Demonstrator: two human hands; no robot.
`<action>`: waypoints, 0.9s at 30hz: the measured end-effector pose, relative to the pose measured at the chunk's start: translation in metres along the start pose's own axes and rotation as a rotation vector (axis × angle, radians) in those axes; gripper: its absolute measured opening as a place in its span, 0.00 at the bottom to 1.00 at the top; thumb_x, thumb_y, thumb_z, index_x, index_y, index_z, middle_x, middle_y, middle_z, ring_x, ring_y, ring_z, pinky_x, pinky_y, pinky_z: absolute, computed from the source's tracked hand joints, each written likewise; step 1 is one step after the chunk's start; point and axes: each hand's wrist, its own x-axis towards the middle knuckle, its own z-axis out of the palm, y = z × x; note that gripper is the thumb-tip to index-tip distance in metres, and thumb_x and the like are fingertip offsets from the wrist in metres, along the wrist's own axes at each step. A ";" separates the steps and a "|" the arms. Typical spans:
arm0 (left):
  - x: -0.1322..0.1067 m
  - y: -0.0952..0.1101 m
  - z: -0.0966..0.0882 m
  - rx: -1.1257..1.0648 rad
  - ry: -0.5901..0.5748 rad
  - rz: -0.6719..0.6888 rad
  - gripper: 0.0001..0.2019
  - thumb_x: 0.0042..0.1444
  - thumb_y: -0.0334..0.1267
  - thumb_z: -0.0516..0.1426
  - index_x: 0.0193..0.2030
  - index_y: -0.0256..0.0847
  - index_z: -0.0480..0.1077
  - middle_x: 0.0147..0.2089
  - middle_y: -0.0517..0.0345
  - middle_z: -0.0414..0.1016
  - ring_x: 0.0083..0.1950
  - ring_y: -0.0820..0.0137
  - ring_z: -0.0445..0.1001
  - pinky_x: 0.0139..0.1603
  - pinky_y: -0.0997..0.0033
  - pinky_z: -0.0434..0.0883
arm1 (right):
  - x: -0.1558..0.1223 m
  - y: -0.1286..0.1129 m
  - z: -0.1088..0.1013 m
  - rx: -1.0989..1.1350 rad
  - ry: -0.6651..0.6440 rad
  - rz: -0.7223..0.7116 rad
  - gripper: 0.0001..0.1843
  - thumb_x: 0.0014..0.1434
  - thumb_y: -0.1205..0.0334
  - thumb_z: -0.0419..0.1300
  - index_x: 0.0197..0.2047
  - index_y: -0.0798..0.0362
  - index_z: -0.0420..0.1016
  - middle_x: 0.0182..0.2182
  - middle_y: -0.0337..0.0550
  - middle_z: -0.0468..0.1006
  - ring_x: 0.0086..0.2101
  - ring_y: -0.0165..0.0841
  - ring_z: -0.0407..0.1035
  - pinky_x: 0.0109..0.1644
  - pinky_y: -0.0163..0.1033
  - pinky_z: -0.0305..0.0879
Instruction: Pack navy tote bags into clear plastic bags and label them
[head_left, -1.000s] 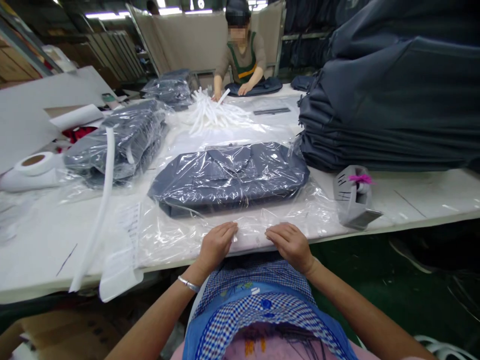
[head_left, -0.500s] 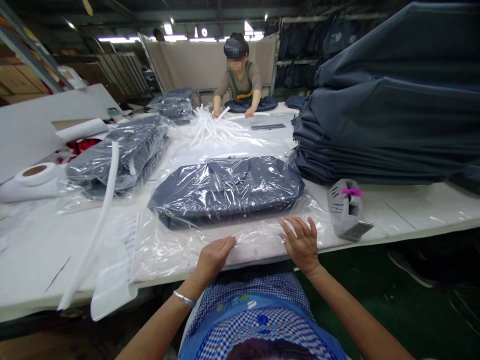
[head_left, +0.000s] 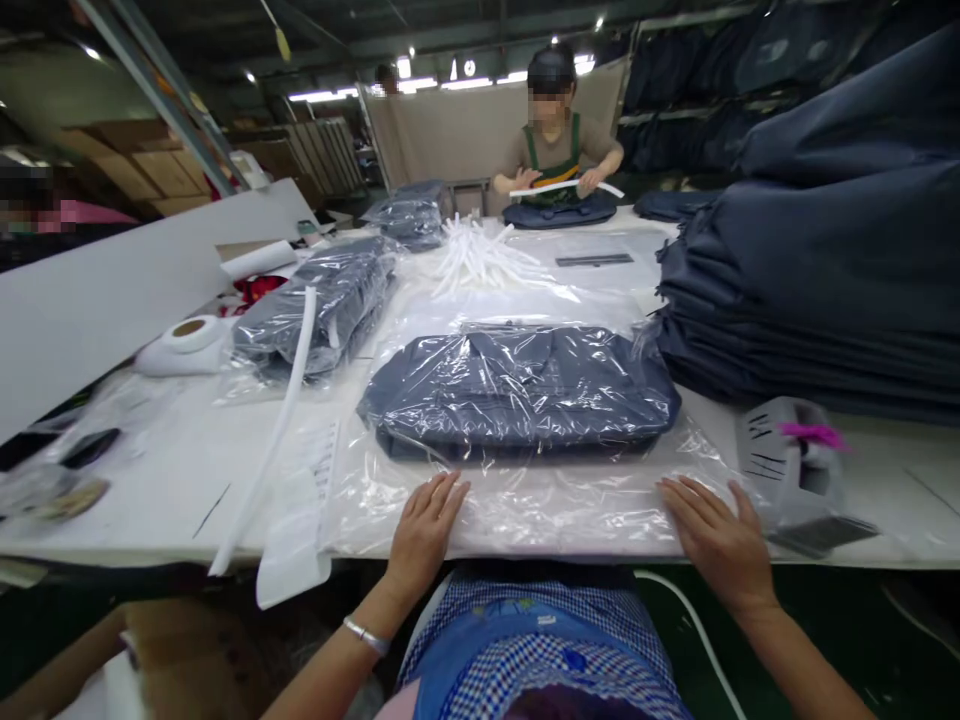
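A dark blue folded fabric bag (head_left: 525, 390) lies on the table inside a clear plastic bag (head_left: 555, 500), whose loose near end spreads toward the table's front edge. My left hand (head_left: 427, 525) rests flat on the plastic, below the fabric bag's left part, with fingers stretched out. On the plastic's right side lies my right hand (head_left: 716, 540), its fingers extended and the thumb apart. Both palms face down, and neither hand grips anything. To the right of my right hand stands a grey tape dispenser (head_left: 795, 470) with a pink strip on top.
A tall stack of dark blue fabric bags (head_left: 847, 270) rises at the right. Bagged goods (head_left: 315, 310), a long white strip (head_left: 289, 400) and a tape roll (head_left: 187, 333) lie left. Behind a pile of white strips (head_left: 487, 255), a co-worker (head_left: 555, 140) holds one strip.
My hands have moved farther apart and flattened onto the plastic. The view has turned left. Across the table, the co-worker has lifted a white strip.
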 end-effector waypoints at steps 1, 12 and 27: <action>-0.007 -0.008 -0.004 0.026 0.005 -0.044 0.25 0.62 0.25 0.51 0.66 0.40 0.64 0.69 0.48 0.64 0.67 0.55 0.65 0.64 0.51 0.68 | -0.004 0.007 0.001 -0.004 0.005 -0.023 0.24 0.63 0.71 0.52 0.61 0.49 0.71 0.56 0.45 0.77 0.54 0.44 0.71 0.70 0.61 0.44; -0.046 -0.077 -0.034 0.031 0.005 -0.134 0.18 0.61 0.26 0.50 0.54 0.40 0.75 0.59 0.49 0.76 0.57 0.61 0.75 0.60 0.55 0.72 | -0.008 0.050 -0.004 0.106 0.071 -0.002 0.32 0.64 0.61 0.49 0.71 0.39 0.57 0.57 0.47 0.76 0.52 0.53 0.73 0.64 0.65 0.56; -0.063 -0.123 -0.043 0.058 0.013 -0.176 0.19 0.64 0.33 0.48 0.55 0.48 0.74 0.50 0.58 0.82 0.43 0.66 0.82 0.39 0.72 0.76 | 0.001 0.056 -0.008 0.128 0.108 0.256 0.18 0.66 0.56 0.52 0.57 0.52 0.70 0.48 0.53 0.78 0.49 0.46 0.73 0.55 0.52 0.71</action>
